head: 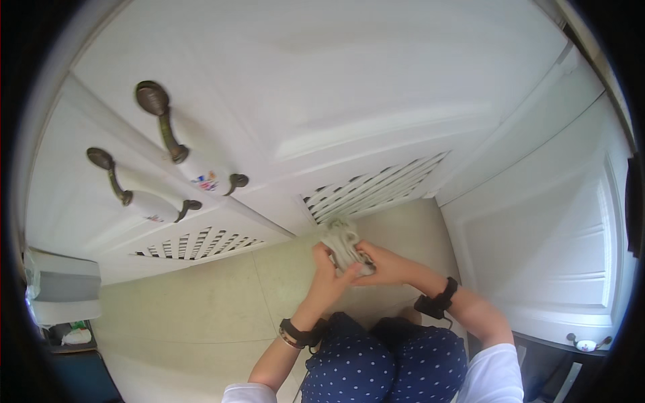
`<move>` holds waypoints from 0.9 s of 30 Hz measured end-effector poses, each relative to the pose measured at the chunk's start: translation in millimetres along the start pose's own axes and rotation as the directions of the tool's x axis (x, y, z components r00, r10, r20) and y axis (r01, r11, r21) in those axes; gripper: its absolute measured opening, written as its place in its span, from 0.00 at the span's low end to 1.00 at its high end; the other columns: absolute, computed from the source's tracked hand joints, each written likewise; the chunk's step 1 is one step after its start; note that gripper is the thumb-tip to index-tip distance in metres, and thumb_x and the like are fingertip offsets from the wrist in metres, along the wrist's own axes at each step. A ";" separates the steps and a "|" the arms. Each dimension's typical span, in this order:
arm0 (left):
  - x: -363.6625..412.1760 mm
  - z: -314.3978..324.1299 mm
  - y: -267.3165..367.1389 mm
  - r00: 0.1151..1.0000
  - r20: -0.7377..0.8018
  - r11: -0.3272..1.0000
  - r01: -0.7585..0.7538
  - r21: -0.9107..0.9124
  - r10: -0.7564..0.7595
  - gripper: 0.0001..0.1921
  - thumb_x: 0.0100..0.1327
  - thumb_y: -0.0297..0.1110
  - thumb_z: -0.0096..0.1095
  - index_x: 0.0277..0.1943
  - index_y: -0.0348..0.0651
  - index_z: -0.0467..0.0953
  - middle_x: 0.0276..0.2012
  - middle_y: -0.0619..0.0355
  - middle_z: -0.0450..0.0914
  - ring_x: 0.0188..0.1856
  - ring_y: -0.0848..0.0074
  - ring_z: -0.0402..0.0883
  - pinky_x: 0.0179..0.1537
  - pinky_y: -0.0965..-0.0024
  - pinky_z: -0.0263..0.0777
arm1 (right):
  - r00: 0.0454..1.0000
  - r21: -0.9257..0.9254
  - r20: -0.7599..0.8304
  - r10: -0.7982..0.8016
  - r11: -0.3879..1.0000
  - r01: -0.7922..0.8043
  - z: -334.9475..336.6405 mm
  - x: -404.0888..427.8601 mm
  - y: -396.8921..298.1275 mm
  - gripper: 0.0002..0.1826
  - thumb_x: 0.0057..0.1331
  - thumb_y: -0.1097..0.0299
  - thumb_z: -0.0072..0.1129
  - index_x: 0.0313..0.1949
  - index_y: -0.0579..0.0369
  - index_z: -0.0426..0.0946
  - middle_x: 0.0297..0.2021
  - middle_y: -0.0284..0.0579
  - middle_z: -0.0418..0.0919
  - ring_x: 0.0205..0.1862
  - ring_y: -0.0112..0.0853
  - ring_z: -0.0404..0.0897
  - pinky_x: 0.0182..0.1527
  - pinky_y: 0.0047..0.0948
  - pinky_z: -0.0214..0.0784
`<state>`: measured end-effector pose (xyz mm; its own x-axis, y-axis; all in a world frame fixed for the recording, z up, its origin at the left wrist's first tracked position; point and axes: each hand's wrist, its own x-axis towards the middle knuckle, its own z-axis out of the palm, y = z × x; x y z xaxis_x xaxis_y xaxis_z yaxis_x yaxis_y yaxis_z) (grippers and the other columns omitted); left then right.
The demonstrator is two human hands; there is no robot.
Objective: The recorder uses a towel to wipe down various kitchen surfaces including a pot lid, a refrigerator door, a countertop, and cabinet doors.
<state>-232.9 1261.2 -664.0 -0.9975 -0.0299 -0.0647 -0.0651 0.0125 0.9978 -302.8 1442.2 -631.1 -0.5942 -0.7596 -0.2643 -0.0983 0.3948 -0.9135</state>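
A crumpled grey-white cloth (345, 249) is bunched between both hands, low in front of the louvred cabinet doors and above the tiled floor. My left hand (330, 274) grips its left side and near end, the thumb lying across it. From the right, my right hand (378, 262) closes around the other side. A small dark patch shows on the cloth near the right fingers. The cloth's far end reaches close to the lower edge of the louvred door panel (373, 186), but whether they touch I cannot tell.
White cabinet doors (378, 65) with porcelain-and-bronze handles (206, 176) stand ahead. Another white door (544, 226) is at the right, with a small handle (587, 345). A grey and white bin-like container (68, 289) stands at the far left. Pale tiles (191, 312) cover the floor.
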 end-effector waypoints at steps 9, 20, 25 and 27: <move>4.1 -5.5 25.5 0.987 0.096 0.985 -0.118 -0.128 0.131 0.21 0.63 0.28 0.67 0.56 0.37 0.67 0.51 0.56 0.71 0.53 0.75 0.73 0.50 0.72 0.72 | 0.972 0.253 -0.228 -0.064 0.960 0.123 -17.3 -40.4 3.5 0.36 0.61 0.64 0.68 0.64 0.61 0.62 0.55 0.43 0.73 0.56 0.29 0.73 0.57 0.31 0.66; -42.8 -52.1 67.0 0.979 -0.184 0.995 -0.093 -0.023 0.087 0.11 0.72 0.27 0.52 0.54 0.38 0.66 0.47 0.57 0.77 0.43 0.82 0.74 0.46 0.75 0.69 | 0.827 0.564 -0.355 0.436 0.805 -0.183 4.7 -26.5 26.1 0.28 0.67 0.65 0.59 0.63 0.62 0.63 0.51 0.45 0.76 0.53 0.29 0.75 0.56 0.30 0.66; -28.9 -72.3 114.5 0.614 -0.430 0.732 -0.404 0.548 0.661 0.11 0.68 0.23 0.53 0.53 0.36 0.71 0.48 0.49 0.76 0.40 0.69 0.76 0.44 0.70 0.70 | 0.418 -0.232 -0.813 -0.406 0.883 0.408 -20.9 -21.7 -83.7 0.15 0.65 0.71 0.59 0.50 0.62 0.75 0.47 0.46 0.77 0.53 0.34 0.75 0.54 0.31 0.68; -14.7 -76.2 141.2 0.499 -0.273 0.489 -0.376 0.787 0.822 0.12 0.67 0.21 0.52 0.53 0.35 0.72 0.49 0.46 0.76 0.43 0.63 0.75 0.47 0.67 0.70 | 0.348 -0.491 -0.691 -0.634 0.765 0.417 -39.2 -2.2 -113.5 0.15 0.63 0.70 0.62 0.48 0.60 0.77 0.43 0.46 0.78 0.49 0.35 0.78 0.50 0.30 0.70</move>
<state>-225.2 1187.2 -521.1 -0.5438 -0.2772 0.7921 0.3207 0.8036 0.5014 -321.6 1419.3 -514.8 -0.6961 -0.1575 0.7004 -0.7151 0.2389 -0.6570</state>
